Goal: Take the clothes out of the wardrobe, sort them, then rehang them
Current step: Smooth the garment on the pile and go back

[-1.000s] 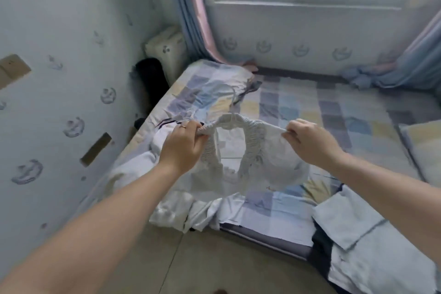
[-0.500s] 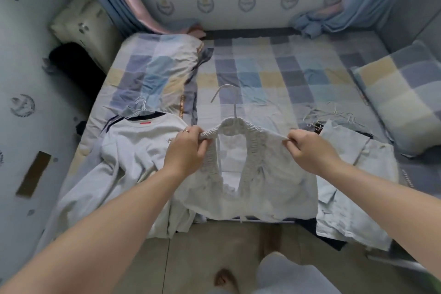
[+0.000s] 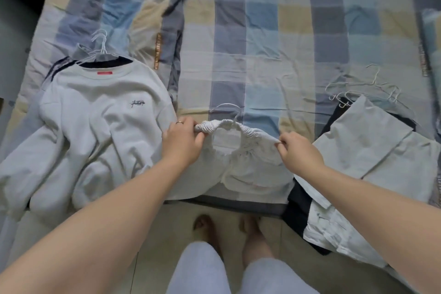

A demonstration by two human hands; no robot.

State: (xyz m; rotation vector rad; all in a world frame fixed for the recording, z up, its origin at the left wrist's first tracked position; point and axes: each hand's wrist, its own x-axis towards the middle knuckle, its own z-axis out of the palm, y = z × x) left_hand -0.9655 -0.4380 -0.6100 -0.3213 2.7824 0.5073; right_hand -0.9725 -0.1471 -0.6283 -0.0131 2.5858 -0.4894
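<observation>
**That little white top is all flop, so grab it at the shoulders**

Right now the white top (image 3: 253, 172) is on its wire hanger (image 3: 228, 105), lying at the near edge of the bed (image 3: 262, 31). It sits between the sweatshirt (image 3: 102, 114) on your left and the pale folded pile (image 3: 372, 145) on your right. Your left hand (image 3: 183, 141) is curled round the bunched-up left shoulder. Your right hand (image 3: 298, 152) is pinching the right shoulder between thumb and fingertips.

My read on the handling: it looks very light and totally limp, with a gathered neckline that's probably stretchy. It won't hold any shape on its own. The hanger looks thin, and I'd guess bendy and a bit slick, so the wide neck could slide off one end if you tilt it.

I'd keep hold where you are, at the shoulder ends, squeezing cloth and wire together. For carrying, switch to the hook. Don't lift it by the hem or you'll probably pull it straight off the hanger.
</observation>
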